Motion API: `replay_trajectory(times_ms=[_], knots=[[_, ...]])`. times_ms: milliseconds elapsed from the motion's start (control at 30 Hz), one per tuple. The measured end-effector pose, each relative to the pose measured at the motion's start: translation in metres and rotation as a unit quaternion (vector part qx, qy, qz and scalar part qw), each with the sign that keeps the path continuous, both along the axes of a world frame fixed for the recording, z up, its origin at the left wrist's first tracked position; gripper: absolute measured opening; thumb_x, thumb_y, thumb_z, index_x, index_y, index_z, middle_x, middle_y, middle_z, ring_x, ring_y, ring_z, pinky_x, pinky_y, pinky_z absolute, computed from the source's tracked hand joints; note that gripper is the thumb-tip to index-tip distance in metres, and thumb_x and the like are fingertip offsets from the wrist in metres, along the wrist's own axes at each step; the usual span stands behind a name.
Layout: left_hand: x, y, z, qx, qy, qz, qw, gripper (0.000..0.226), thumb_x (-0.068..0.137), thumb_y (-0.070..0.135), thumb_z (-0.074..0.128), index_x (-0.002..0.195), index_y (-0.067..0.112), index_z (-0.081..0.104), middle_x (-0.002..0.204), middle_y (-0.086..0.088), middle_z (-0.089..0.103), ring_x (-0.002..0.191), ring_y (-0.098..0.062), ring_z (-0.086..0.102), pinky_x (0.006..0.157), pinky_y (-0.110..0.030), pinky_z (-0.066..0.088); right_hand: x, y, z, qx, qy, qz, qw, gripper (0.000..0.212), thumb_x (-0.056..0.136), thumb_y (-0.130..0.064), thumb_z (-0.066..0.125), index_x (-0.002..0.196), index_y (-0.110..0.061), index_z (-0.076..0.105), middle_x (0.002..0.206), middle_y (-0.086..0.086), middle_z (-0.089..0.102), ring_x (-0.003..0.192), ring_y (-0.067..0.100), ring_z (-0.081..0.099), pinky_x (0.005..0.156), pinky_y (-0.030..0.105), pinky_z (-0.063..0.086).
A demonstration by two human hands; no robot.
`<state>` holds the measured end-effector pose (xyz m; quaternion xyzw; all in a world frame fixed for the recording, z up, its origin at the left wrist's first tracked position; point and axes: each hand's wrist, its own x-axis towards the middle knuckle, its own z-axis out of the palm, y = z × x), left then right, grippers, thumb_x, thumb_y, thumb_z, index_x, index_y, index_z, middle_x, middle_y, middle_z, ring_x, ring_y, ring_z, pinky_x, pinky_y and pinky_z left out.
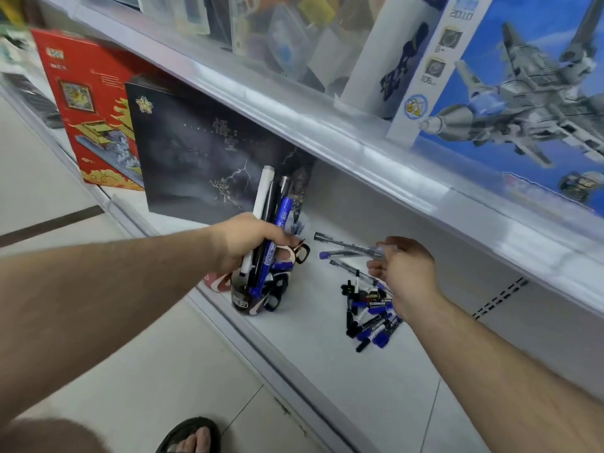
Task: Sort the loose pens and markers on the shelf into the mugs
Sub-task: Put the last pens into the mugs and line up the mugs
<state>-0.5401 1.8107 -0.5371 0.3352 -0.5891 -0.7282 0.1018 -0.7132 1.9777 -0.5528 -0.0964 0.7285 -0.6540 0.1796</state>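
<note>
My left hand [248,243] grips a bundle of pens and markers [271,220], a white one, dark ones and a blue one, whose lower ends stand in a dark patterned mug [261,300] at the shelf's front edge. Behind it a second mug with a black handle [302,253] and a red-and-white mug [215,281] are partly hidden. My right hand [405,269] hovers over the loose pens and pinches a clear pen [380,250]. A heap of black and blue markers [372,317] lies below that hand, and thin pens [340,246] lie beyond it.
The white shelf [343,364] has a raised front rail. A black box [209,158] and a red box [94,119] stand at the left. The upper shelf [327,125] overhangs close above, bearing a blue jet box [523,93]. My sandalled foot [192,436] is on the tiled floor.
</note>
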Motion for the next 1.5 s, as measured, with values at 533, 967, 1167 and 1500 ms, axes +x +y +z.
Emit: replay_trajectory(times_ms=[533, 967, 1167, 1500], knots=[[-0.02, -0.033, -0.12, 0.074, 0.027, 0.097, 0.992, 0.013, 0.079, -0.006, 0.064, 0.073, 0.005, 0.062, 0.066, -0.013, 0.061, 0.059, -0.021, 0.059, 0.058, -0.027, 0.048, -0.064, -0.169, -0.073, 0.154, 0.153, 0.046, 0.975, 0.026, 0.088, -0.009, 0.041, 0.078, -0.026, 0.058, 0.088, 0.004, 0.069, 0.067, 0.027, 0.065, 0.061, 0.036, 0.051], [-0.012, -0.036, -0.132, 0.192, 0.093, 0.187, 0.959, 0.015, 0.083, -0.001, 0.061, 0.073, 0.01, 0.062, 0.065, -0.008, 0.059, 0.054, -0.015, 0.056, 0.052, -0.026, 0.047, -0.075, -0.221, -0.117, 0.279, 0.288, 0.124, 0.907, 0.034, 0.094, -0.008, 0.042, 0.122, -0.011, 0.062, 0.113, 0.01, 0.066, 0.097, 0.026, 0.059, 0.079, 0.023, 0.042], [-0.003, -0.036, -0.135, 0.185, 0.107, 0.175, 0.961, 0.036, 0.082, -0.003, 0.06, 0.052, 0.017, 0.067, 0.063, -0.011, 0.058, 0.056, -0.017, 0.054, 0.056, -0.026, 0.047, -0.085, -0.227, -0.117, 0.347, 0.274, 0.146, 0.885, 0.053, 0.091, -0.004, 0.042, 0.143, -0.011, 0.046, 0.14, 0.015, 0.053, 0.121, 0.033, 0.054, 0.096, 0.033, 0.048], [-0.004, -0.036, -0.139, 0.198, 0.105, 0.169, 0.96, 0.031, 0.081, -0.002, 0.061, 0.056, 0.016, 0.065, 0.063, -0.01, 0.058, 0.053, -0.016, 0.053, 0.054, -0.025, 0.045, -0.09, -0.224, -0.092, 0.372, 0.297, 0.273, 0.836, 0.052, 0.09, 0.005, 0.04, 0.138, -0.01, 0.055, 0.145, 0.009, 0.051, 0.133, 0.026, 0.045, 0.101, 0.023, 0.037]])
